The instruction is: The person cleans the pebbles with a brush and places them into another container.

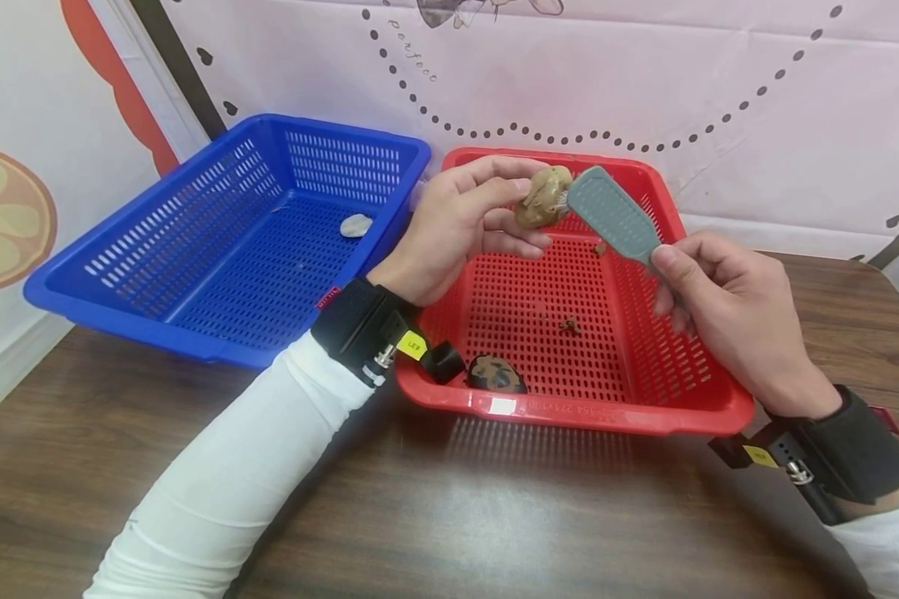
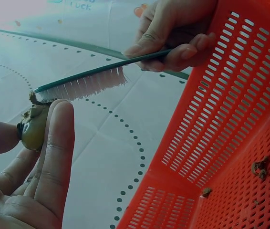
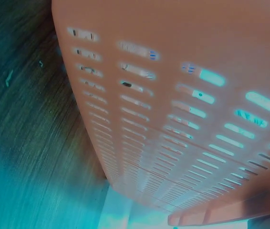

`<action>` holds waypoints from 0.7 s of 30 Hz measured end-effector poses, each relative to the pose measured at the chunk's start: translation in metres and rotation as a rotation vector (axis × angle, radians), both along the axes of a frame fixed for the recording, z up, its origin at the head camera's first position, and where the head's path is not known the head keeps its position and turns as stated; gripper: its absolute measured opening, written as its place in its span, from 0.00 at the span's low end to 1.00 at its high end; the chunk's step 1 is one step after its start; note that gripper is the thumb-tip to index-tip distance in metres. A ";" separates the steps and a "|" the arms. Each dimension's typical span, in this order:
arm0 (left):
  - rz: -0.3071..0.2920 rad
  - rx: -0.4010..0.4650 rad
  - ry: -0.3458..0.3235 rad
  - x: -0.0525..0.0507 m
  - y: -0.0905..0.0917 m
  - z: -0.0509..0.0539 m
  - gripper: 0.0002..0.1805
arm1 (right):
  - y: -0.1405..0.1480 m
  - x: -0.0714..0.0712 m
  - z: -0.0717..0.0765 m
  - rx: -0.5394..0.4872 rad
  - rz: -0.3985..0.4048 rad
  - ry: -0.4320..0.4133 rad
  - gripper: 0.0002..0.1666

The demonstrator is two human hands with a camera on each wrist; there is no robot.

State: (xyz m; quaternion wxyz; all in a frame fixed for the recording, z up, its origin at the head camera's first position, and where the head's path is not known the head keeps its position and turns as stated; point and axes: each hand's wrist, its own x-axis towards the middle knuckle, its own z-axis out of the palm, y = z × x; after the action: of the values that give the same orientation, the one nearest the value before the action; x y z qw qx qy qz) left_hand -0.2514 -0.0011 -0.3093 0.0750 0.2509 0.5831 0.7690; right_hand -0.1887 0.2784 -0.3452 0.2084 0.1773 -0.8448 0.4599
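Note:
My left hand (image 1: 457, 220) pinches a yellowish-brown stone (image 1: 541, 204) between thumb and fingers, above the far part of the red basket (image 1: 569, 420). Brown dirt clings to the stone's top in the left wrist view. My right hand (image 1: 745, 312) grips the handle of a grey-green brush (image 1: 614, 215), whose pale bristles (image 2: 87, 86) point down. The brush's far end touches the dirty top of the stone. Below, a dark stone with brown patches (image 1: 496, 374) lies in the basket's near left corner. The right wrist view shows mainly a basket wall (image 3: 149, 109), with neither hand visible.
A blue basket (image 1: 217, 353) stands to the left with a white stone (image 1: 355, 225) inside. Crumbs of brown dirt (image 1: 569, 327) lie on the red basket's floor. Both baskets stand on a brown wooden table (image 1: 464, 516), before a printed white cloth (image 1: 629, 66).

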 end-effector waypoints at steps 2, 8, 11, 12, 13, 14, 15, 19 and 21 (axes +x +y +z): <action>0.000 0.001 0.001 0.000 0.000 0.000 0.16 | 0.000 0.000 0.000 -0.009 -0.004 0.002 0.09; 0.009 0.003 -0.019 0.000 0.001 0.000 0.15 | 0.000 0.001 0.001 -0.022 0.002 -0.001 0.10; 0.010 -0.001 -0.038 0.000 0.001 0.000 0.15 | 0.000 0.001 0.001 -0.033 0.005 0.001 0.10; 0.010 -0.003 -0.042 0.000 0.001 0.000 0.15 | 0.000 0.001 0.001 -0.036 0.009 0.003 0.10; 0.009 -0.004 -0.047 0.000 0.001 0.000 0.15 | 0.000 0.001 0.001 -0.037 0.015 0.004 0.10; 0.009 -0.007 -0.051 0.000 0.001 0.000 0.16 | 0.001 0.002 0.001 -0.034 0.019 0.005 0.10; 0.011 -0.011 -0.052 0.000 0.001 0.000 0.16 | 0.001 0.002 0.001 -0.025 0.025 0.003 0.10; 0.015 -0.032 -0.044 0.000 0.000 0.001 0.17 | 0.001 0.002 0.003 0.046 0.055 -0.007 0.06; 0.016 -0.040 -0.039 0.000 0.000 0.001 0.18 | 0.001 0.002 0.004 0.076 0.053 -0.010 0.06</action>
State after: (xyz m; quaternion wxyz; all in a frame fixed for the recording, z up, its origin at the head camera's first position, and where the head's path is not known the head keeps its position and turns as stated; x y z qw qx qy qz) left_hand -0.2517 -0.0013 -0.3083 0.0854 0.2296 0.5989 0.7624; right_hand -0.1866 0.2791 -0.3414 0.1851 0.2052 -0.8576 0.4337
